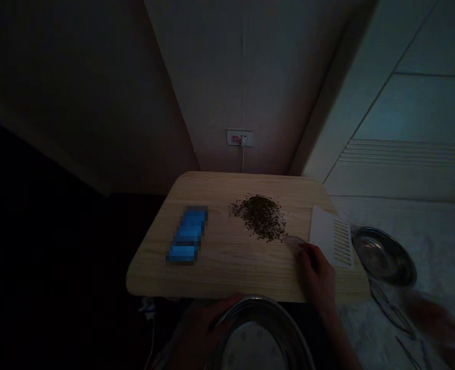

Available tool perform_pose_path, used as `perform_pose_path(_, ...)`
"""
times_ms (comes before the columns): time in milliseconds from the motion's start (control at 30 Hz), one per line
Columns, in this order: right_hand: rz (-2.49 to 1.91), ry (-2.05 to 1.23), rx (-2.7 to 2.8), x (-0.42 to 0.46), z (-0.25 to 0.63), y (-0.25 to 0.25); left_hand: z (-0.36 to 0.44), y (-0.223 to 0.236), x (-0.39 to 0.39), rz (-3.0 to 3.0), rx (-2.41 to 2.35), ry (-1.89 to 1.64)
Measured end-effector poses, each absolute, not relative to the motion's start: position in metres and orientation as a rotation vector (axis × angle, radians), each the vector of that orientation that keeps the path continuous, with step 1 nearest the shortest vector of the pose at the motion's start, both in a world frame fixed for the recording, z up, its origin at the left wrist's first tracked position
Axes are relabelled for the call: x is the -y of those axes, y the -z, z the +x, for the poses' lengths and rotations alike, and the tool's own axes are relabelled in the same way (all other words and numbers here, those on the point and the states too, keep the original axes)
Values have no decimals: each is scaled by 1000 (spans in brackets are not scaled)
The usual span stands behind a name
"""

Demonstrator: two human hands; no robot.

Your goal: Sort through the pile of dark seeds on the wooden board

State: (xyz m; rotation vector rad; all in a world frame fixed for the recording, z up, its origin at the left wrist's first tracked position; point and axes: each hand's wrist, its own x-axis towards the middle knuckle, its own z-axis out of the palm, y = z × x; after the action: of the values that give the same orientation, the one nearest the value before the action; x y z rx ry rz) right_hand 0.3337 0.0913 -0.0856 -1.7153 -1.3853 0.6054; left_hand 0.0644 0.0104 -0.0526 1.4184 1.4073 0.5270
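Note:
A pile of small dark seeds [261, 216] lies on a light wooden board [227, 257]. My right hand [315, 275] rests on the board at the pile's right edge, fingers curled on a small clear scoop-like piece [294, 241]. My left hand [200, 329] is low in the dark, gripping the left rim of a round metal plate [260, 334] held just below the board's near edge.
A blurred blue block [188, 235] sits on the board's left. A white slotted device [333, 235] lies at the right end. A metal bowl [383, 256] and a wire rest on white cloth [423, 241]. A wall socket [239, 137] is behind.

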Motion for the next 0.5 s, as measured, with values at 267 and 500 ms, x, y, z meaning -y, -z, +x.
perform_pose_path(267,-1763,-646,1429,-90,338,85,78,39,3,1257,-1436,-691)
perform_pose_path(500,-1731,-638,1392,-92,341,97,68,47,3,1294,-1404,-703)
